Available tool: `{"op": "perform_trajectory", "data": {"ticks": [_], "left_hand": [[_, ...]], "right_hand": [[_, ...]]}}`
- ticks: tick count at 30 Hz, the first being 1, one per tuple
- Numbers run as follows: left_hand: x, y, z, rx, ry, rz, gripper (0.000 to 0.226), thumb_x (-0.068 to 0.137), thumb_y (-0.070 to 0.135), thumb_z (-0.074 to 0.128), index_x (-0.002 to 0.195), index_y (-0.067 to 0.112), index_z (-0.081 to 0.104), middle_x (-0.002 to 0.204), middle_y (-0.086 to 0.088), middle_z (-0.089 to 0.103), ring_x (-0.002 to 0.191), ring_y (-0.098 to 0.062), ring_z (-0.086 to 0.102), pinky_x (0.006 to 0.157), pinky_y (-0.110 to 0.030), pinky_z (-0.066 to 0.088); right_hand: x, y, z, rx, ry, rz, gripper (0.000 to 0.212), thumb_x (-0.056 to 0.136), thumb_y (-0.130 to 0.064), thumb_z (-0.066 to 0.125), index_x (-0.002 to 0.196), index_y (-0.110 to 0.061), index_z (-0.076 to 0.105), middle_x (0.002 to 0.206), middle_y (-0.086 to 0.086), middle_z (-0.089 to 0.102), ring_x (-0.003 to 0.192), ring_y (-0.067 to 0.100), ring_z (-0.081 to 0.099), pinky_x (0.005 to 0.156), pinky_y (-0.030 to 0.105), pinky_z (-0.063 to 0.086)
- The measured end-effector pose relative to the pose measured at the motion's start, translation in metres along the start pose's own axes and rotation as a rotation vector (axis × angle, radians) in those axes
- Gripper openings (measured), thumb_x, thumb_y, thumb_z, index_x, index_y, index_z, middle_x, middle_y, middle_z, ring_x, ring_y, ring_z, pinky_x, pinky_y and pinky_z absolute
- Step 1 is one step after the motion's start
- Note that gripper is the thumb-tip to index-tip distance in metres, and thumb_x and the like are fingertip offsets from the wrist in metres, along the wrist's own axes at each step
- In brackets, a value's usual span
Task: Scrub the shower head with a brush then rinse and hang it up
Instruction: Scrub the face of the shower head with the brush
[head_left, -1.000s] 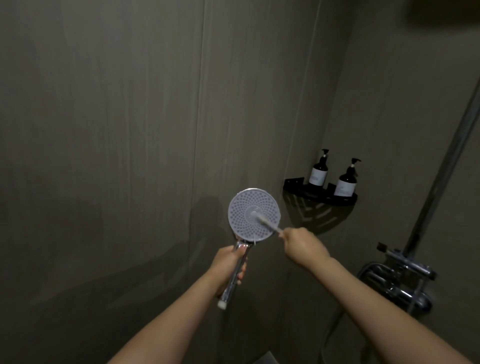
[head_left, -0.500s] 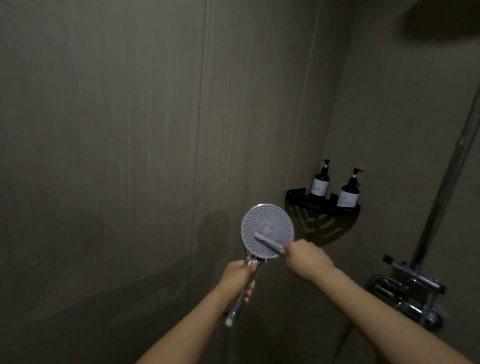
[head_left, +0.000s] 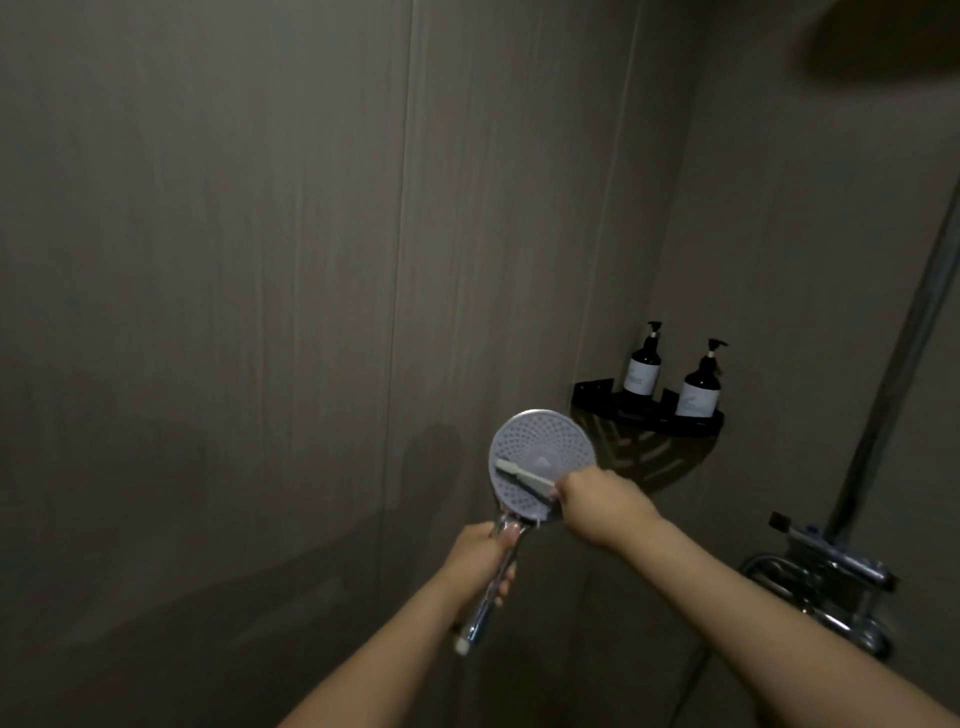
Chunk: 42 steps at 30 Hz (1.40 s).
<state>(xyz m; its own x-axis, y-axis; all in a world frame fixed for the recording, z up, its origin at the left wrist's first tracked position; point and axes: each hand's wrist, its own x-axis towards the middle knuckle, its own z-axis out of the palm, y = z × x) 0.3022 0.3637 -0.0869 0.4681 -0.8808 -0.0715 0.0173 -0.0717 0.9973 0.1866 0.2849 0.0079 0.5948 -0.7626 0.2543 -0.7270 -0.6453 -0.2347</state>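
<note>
A round shower head (head_left: 540, 441) with a pale dotted face and a chrome handle stands upright in front of the grey wall, face toward me. My left hand (head_left: 480, 558) grips the chrome handle below the head. My right hand (head_left: 597, 501) holds a small white brush (head_left: 522, 472) by its handle at the head's right edge. The brush lies across the lower middle of the face, its tip pointing left and touching the dotted surface.
A black corner shelf (head_left: 649, 422) carries two dark pump bottles (head_left: 644, 366) (head_left: 701, 387) behind the head on the right. A chrome mixer valve (head_left: 831, 561) and an upright shower pole (head_left: 898, 353) stand on the right wall. A dark overhead shower plate (head_left: 883, 41) hangs top right.
The brush has slid from the centre of the face down and left across its lower part. Both hands and the shower head sit slightly lower and further right in the view.
</note>
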Motion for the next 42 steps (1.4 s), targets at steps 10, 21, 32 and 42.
{"op": "perform_trajectory", "data": {"ticks": [10, 21, 32, 42], "left_hand": [[0.001, 0.012, 0.001, -0.204, -0.071, -0.003, 0.032, 0.097, 0.031, 0.041, 0.073, 0.011, 0.049, 0.053, -0.007, 0.045, 0.030, -0.010, 0.039, 0.034, -0.013, 0.032], [0.004, 0.021, 0.010, -0.283, -0.106, -0.100, 0.048, 0.097, 0.045, 0.030, 0.072, 0.010, 0.051, 0.048, -0.002, 0.048, 0.032, -0.010, 0.042, 0.036, -0.015, 0.032], [0.021, 0.029, 0.001, -0.506, -0.173, -0.102, 0.078, 0.088, 0.068, 0.013, 0.079, 0.005, 0.058, 0.056, -0.007, 0.056, 0.044, -0.016, 0.052, 0.045, -0.021, 0.041], [0.019, 0.025, 0.005, -0.468, -0.238, -0.108, 0.079, 0.087, 0.068, 0.009, 0.082, 0.006, 0.058, 0.057, -0.006, 0.058, 0.044, -0.014, 0.054, 0.043, -0.020, 0.042]], "right_hand": [[-0.012, 0.036, -0.002, 0.050, 0.107, 0.021, 0.029, 0.097, -0.029, 0.038, 0.095, -0.012, 0.062, 0.095, 0.015, 0.069, 0.084, 0.031, 0.065, 0.066, 0.032, 0.045], [-0.032, 0.043, 0.005, -0.024, -0.019, -0.065, 0.030, 0.096, -0.031, 0.041, 0.098, -0.012, 0.063, 0.103, 0.019, 0.066, 0.096, 0.036, 0.062, 0.078, 0.036, 0.048], [-0.039, 0.032, 0.011, -0.084, -0.405, -0.218, 0.030, 0.094, -0.031, 0.042, 0.100, -0.014, 0.066, 0.107, 0.014, 0.067, 0.102, 0.028, 0.061, 0.080, 0.030, 0.043], [-0.028, 0.026, 0.016, -0.082, -0.434, -0.258, 0.027, 0.095, -0.030, 0.044, 0.084, -0.015, 0.065, 0.100, 0.016, 0.068, 0.096, 0.027, 0.063, 0.077, 0.030, 0.043]]}}
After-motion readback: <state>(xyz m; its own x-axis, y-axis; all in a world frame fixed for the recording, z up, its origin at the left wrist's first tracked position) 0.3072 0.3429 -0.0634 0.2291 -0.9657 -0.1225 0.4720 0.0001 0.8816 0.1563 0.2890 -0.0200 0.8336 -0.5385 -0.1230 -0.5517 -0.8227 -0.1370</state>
